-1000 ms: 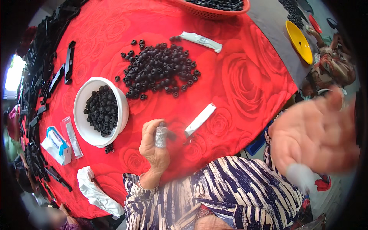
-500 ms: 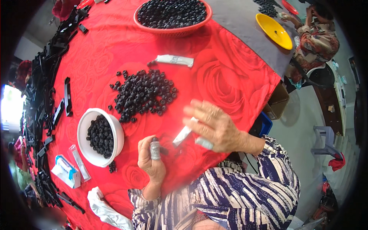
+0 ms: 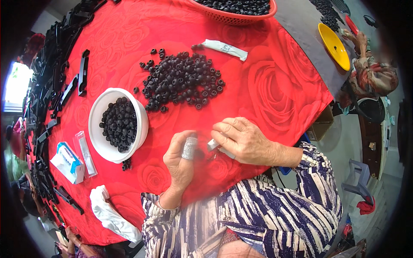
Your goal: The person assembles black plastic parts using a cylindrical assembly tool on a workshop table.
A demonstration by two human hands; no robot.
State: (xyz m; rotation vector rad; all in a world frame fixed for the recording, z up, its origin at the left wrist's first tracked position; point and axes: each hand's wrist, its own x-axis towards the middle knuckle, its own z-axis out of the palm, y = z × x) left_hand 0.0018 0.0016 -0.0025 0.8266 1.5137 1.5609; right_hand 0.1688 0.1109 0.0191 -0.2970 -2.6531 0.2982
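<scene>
The left hand [image 3: 180, 161] rests on the red desk [image 3: 275, 86], fingers curled, thumb wrapped in grey tape; whether it grips anything I cannot tell. Just beside it, the right hand [image 3: 241, 139] closes on a small white strip [image 3: 213, 145]. Beyond both hands lies a pile of black rings [image 3: 183, 81], a white bowl [image 3: 97, 129] to their left

Bright daylight enters through a window [image 3: 16, 86] at the left edge (overexposed); grey floor [image 3: 344, 146] at right holds a plastic chair [image 3: 359, 178].
</scene>
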